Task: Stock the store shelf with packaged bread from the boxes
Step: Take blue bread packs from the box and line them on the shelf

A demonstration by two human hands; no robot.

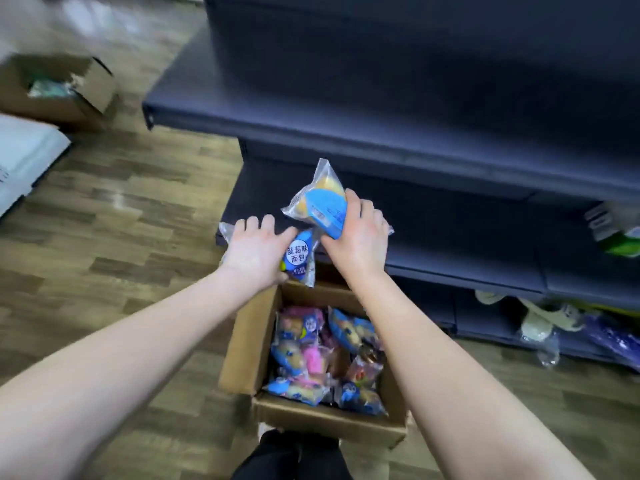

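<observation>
Dark trouser legs (pixel 294 455) at bottom edge. Open cardboard box (pixel 242 341) just ahead on the wood floor, full of blue and pink bread packets (pixel 311 358). Far left: another open box (pixel 86 91), blurred. Left hand (pixel 254 252) above the near box's far end, fingers curled round a blue bread packet (pixel 299 259). Right hand (pixel 358 237) just beside it, grasping a second blue packet (pixel 320 199), tilted, in front of the dark shelf (pixel 381 109). Lower tiers at right hold mixed goods (pixel 554 320), too blurred to identify.

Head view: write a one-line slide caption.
Near the open cardboard box, the left hand holds one blue bread packet and the right hand a second packet, facing the dark shelf.
</observation>
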